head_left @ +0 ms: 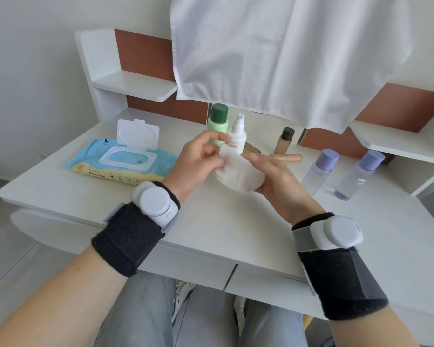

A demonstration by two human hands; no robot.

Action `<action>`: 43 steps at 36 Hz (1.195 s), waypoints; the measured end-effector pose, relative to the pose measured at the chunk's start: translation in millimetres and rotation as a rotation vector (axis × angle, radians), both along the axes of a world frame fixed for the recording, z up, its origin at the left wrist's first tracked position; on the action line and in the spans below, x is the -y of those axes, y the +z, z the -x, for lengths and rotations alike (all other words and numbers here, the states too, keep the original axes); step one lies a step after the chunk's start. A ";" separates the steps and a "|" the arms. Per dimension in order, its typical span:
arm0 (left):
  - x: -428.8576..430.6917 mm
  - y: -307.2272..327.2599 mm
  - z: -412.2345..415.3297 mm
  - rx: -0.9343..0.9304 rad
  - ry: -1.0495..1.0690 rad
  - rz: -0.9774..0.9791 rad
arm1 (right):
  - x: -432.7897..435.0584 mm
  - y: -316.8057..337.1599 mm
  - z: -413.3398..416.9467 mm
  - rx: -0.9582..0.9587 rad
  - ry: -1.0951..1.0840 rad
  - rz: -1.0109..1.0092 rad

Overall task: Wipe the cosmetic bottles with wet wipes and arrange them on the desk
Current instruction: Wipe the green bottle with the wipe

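open wipes pack (125, 160), wet wipe (238, 174) pinched by left hand (196, 162)

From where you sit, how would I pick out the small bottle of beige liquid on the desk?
Look at the white cloth hanging over the back of the desk; below its bottom edge, towards the right, stands a small bottle. Unlike the green-capped bottle, the pump bottle and the purple-capped bottles nearby, it is slim, beige and black-capped.
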State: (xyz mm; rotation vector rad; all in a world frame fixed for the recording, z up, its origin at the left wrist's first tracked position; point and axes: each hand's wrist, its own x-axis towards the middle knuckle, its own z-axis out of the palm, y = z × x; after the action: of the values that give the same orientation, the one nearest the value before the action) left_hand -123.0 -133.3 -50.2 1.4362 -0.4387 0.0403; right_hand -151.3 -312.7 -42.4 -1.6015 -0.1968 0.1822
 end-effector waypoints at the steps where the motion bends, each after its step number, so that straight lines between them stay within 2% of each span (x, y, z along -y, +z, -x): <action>1: -0.1 -0.2 0.1 0.001 -0.016 -0.014 | -0.7 -0.5 0.6 -0.001 -0.004 0.027; 5: -1.4 -2.8 -0.7 -0.008 -0.100 -0.077 | -4.0 -1.9 1.8 -0.016 0.035 0.103; 9: -0.4 -4.7 -2.4 0.010 -0.063 -0.076 | -3.2 -4.9 -0.2 -0.021 -0.017 0.109; 16: -5.9 -5.7 -11.4 0.124 0.338 0.006 | -1.6 -9.8 -5.4 -0.002 -0.175 0.028; 19: -6.4 -7.5 -15.8 0.146 0.499 -0.019 | 0.3 -10.5 -7.7 0.027 -0.266 -0.002; 23: -4.6 -0.1 -20.1 0.201 0.579 -0.077 | 2.1 -11.6 -10.9 0.076 -0.363 -0.038; 28: -0.2 22.2 -36.8 0.242 0.575 -0.220 | 2.1 -14.5 -14.0 0.100 -0.383 -0.041; 35: 1.6 41.3 -51.7 0.311 0.500 -0.568 | 0.8 -18.6 -16.8 0.099 -0.356 -0.051; 43: -1.1 49.9 -38.5 0.312 0.410 -0.547 | -2.4 -11.9 -9.8 0.154 -0.447 -0.106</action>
State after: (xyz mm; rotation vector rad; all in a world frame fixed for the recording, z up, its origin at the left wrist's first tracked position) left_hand -84.5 -132.2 -0.4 2.0555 -0.4182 0.5132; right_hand -141.5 -310.3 -54.3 -1.5147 0.0365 -0.2931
